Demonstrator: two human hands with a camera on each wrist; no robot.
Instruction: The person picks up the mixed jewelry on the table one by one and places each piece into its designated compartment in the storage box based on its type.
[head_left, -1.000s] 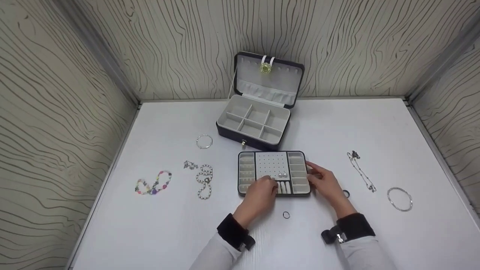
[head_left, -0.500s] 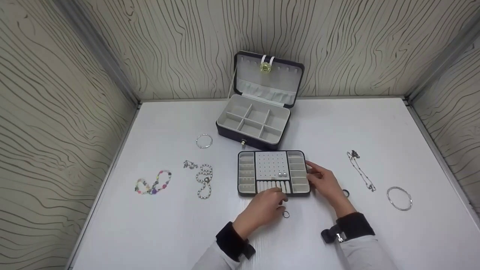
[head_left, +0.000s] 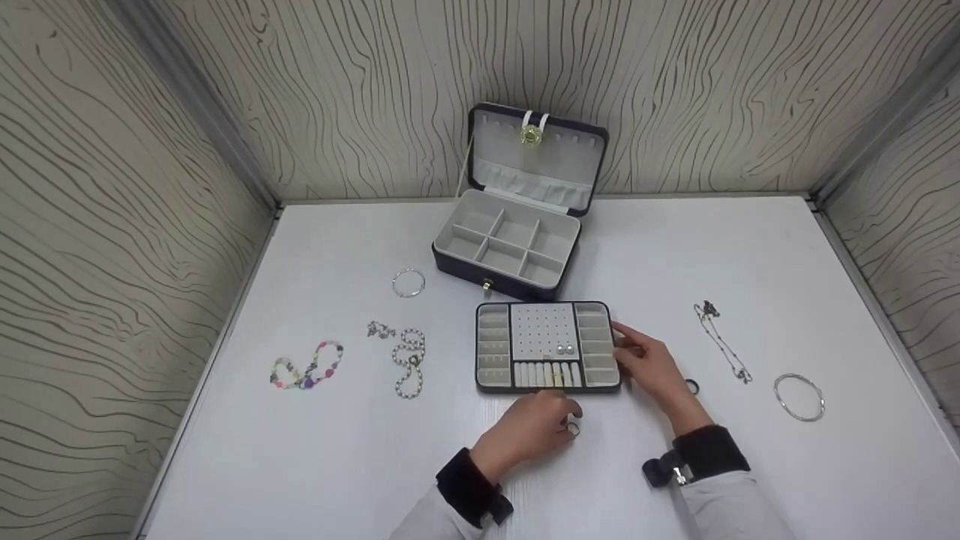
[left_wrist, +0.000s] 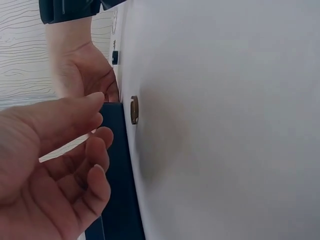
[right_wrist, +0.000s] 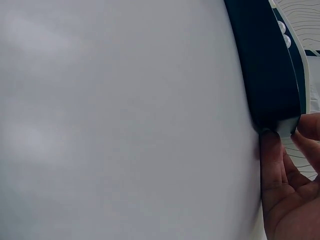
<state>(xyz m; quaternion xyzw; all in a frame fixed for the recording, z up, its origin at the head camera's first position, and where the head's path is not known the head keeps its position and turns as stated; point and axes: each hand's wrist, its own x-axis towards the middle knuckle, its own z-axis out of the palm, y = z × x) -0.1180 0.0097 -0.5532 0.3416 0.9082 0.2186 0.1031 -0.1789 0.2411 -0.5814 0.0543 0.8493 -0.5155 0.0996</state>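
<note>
In the head view my left hand (head_left: pixel 534 426) is just in front of the jewelry tray (head_left: pixel 493 310), fingertips close to a small ring (head_left: pixel 574 429) on the table. The left wrist view shows that ring (left_wrist: pixel 134 110) apart from the hand, whose thumb and loosely bent fingers have nothing between them. My right hand (head_left: pixel 651 371) holds the tray's right end. In the right wrist view its thumb (right_wrist: pixel 271 150) lies low on the tray's end and a finger is at the upper edge. Two pearl studs (head_left: pixel 565 349) sit on the tray's pad; a gold-coloured ring (head_left: pixel 557 376) sits among the white ring rolls.
An open jewelry box (head_left: pixel 501 240) with empty compartments stands behind the tray. Leftward lie a bangle (head_left: pixel 409 283), a silver chain (head_left: pixel 381 330), a pearl strand (head_left: pixel 409 360) and colourful beads (head_left: pixel 307 375). Rightward are a dark ring (head_left: pixel 692 386), a necklace (head_left: pixel 721 341) and another bangle (head_left: pixel 800 397).
My left hand has drawn back from the ring rolls toward the small ring on the table, uncovering the rolls and the gold-coloured ring. The right hand and tray stay put.
</note>
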